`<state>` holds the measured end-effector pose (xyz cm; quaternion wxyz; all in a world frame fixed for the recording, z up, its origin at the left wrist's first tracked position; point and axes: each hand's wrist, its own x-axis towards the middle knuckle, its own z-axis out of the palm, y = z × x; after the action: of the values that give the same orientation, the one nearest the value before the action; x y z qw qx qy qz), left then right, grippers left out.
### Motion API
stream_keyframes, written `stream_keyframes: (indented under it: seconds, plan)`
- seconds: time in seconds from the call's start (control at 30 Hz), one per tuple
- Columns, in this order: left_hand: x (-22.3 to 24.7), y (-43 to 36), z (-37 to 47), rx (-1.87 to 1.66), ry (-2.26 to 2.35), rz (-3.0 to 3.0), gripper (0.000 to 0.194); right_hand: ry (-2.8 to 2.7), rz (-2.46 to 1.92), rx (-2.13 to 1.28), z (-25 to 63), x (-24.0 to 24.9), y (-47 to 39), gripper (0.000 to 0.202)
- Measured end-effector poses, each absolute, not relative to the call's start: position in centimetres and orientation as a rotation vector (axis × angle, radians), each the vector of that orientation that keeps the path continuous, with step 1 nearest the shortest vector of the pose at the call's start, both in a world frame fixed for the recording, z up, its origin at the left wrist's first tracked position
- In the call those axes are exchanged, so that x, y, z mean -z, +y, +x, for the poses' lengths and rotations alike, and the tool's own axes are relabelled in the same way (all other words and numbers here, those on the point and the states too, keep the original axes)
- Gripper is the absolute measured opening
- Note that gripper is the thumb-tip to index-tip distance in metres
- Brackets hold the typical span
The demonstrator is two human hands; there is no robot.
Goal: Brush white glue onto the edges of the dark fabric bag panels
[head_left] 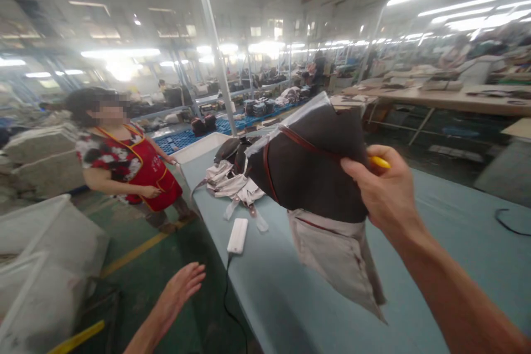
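My right hand (385, 188) pinches the edge of a dark brown bag panel (319, 166) and holds it up over the table (435, 265). Reddish-brown trim crosses the panel, and a light grey lining pocket (332, 254) hangs below it. A small yellow object (379, 162) sticks out between the fingers of the same hand; its kind is hidden. My left hand (182, 287) is open and holds nothing, off the table's left edge. Beyond the panel lies a heap of beige and dark bag pieces (236, 180) with straps.
A white power strip (238, 236) lies at the table's left edge, its black cord (227, 293) hanging down. A person in a red apron (151, 171) stands at left. White bins (45, 238) stand at lower left. A black strap (512, 224) lies at right.
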<state>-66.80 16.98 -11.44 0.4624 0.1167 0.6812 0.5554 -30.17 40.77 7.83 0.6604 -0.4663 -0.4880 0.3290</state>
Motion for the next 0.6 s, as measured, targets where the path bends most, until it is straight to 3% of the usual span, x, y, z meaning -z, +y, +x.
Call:
stream_keyframes:
  seconds: [0.1,0.17,0.3,0.47,0.6]
  plan:
    - [13.7,22.2,-64.9,-1.115,1.310,0.334,0.079,-1.131,-0.936,-0.788,-34.3,-8.4,43.5,0.038]
    - [15.2,25.9,-61.5,-0.997,1.082,0.251,0.092,-1.119,-0.897,-0.799,-36.8,-9.0,44.7,0.037]
    - [16.2,31.2,-55.5,-1.100,0.660,0.149,0.099,-1.079,-0.817,-0.881,-41.2,-9.8,46.2,0.037]
    - [14.5,35.1,-58.8,-1.404,0.674,-0.084,0.053,-1.002,-0.861,-0.970,-47.5,-8.3,47.3,0.041]
    - [14.7,36.0,-68.7,-1.467,1.070,-0.270,0.028,-1.139,-1.088,-0.635,-53.1,-4.5,46.7,0.030]
